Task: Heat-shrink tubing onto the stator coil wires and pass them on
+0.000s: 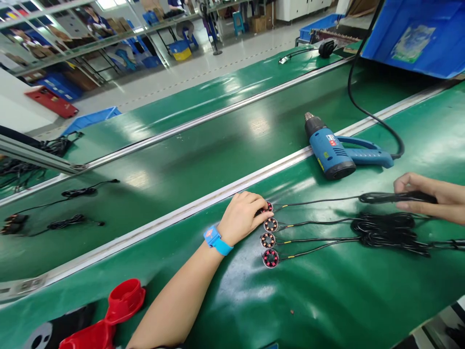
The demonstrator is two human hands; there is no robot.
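My left hand (242, 217), with a blue wrist strap (217, 240), is closed on the topmost of several small round motor stators; its fingers partly cover that stator (269, 207). Below it, other stators, one with copper-coloured windings (271, 225) and one with red windings (271, 258), lie in a column. From each a thin black cable runs right. My right hand (432, 194) pinches the bundled black cable (385, 197) of the top stator between thumb and fingers. Just below, more coiled black cables (388, 230) lie on the green mat (319, 300).
A blue heat gun (332, 150) lies across the metal rail (254, 179), its cord arching up right. A blue bin (417, 39) stands at upper right. Red plastic parts (125, 298) sit at lower left. Cabled parts (72, 222) rest on the sunken belt. People work beyond.
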